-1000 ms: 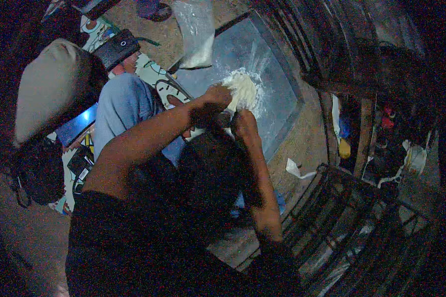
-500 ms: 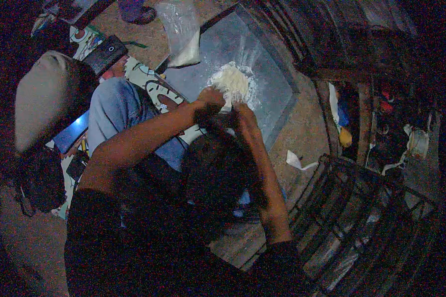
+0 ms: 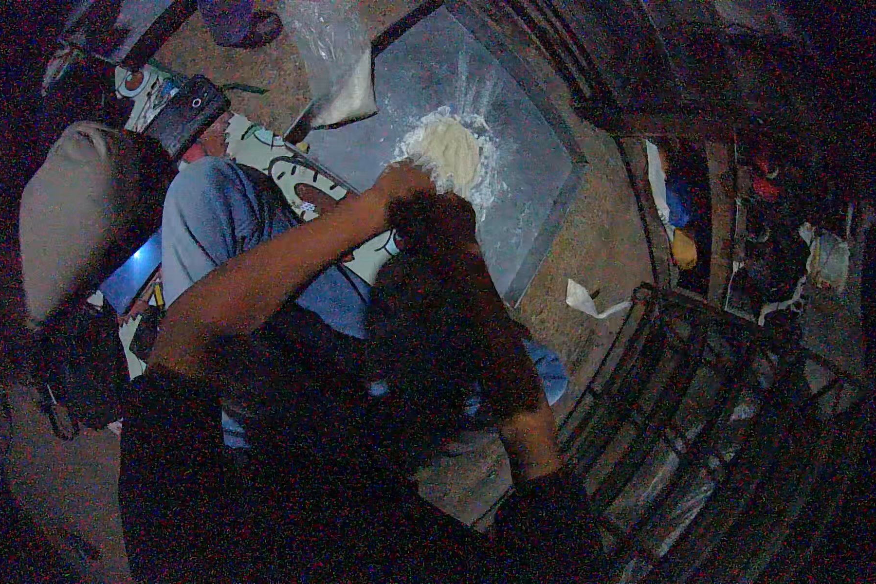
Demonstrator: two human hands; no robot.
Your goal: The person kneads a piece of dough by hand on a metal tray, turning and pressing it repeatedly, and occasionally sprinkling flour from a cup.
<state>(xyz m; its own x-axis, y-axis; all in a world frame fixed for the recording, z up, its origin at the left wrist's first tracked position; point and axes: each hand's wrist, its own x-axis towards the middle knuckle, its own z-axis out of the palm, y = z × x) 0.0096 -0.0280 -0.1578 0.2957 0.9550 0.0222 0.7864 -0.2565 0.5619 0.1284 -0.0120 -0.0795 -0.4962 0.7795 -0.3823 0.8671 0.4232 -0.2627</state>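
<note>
Head view, and a pale powdery mound sat on the grey board, left hand right at its near edge! The right hand was close by, both hands' fingers too dark to call wide or narrow, while a plastic bag lay over the board's far-left edge.

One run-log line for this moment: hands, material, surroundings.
left hand: at near edge of pale powdery mound; right hand: beside left, shadowed; surface: flat grey rectangular board; nearby: clear plastic bag
</note>
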